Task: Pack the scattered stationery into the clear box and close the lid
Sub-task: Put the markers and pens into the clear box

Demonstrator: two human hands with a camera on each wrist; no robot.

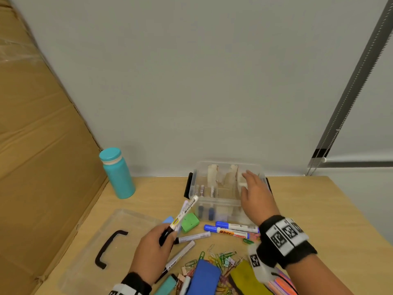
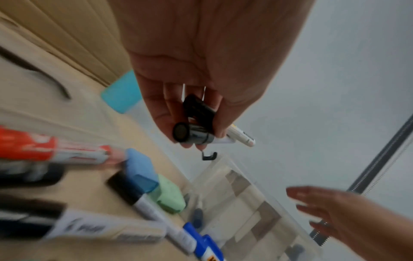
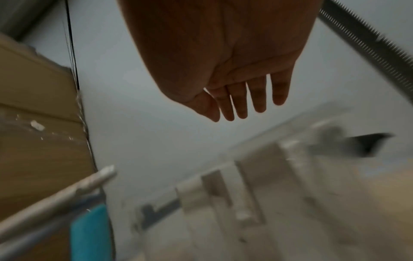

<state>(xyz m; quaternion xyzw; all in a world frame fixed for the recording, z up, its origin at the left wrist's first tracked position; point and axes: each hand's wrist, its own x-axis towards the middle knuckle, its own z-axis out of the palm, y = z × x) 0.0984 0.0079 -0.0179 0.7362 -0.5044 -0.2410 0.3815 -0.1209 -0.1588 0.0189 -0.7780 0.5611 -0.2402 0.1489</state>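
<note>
Markers (image 1: 182, 216) sit bunched in my left hand (image 1: 152, 250), fingers curled round their black caps, white barrels fanning up and away toward the clear box (image 1: 214, 206). That box lies ahead and to the right of this hand, near the far edge of the desk (image 1: 319, 209), with the barrel tips already close to its near left corner. My right hand (image 1: 254, 196) hovers over the right part of the box, fingers straight and spread, holding nothing; whether it touches the rim I cannot tell. So my left hand has the load and my right is nearer the box. Two markers already stand in the left compartment, so I judge the bundle should go in there, ends down.

The lid (image 1: 110, 241) lies flat on the desk to my left, black handle up, well apart from the box. Between me and the box, more markers (image 1: 232, 229), a green block (image 1: 190, 222), loose paper clips (image 1: 221, 257) and a blue case (image 1: 204, 277) are not yet packed. A teal bottle (image 1: 118, 173) stands at the back left beside a cardboard sheet (image 1: 42, 145); a plain grey wall closes the room behind.
</note>
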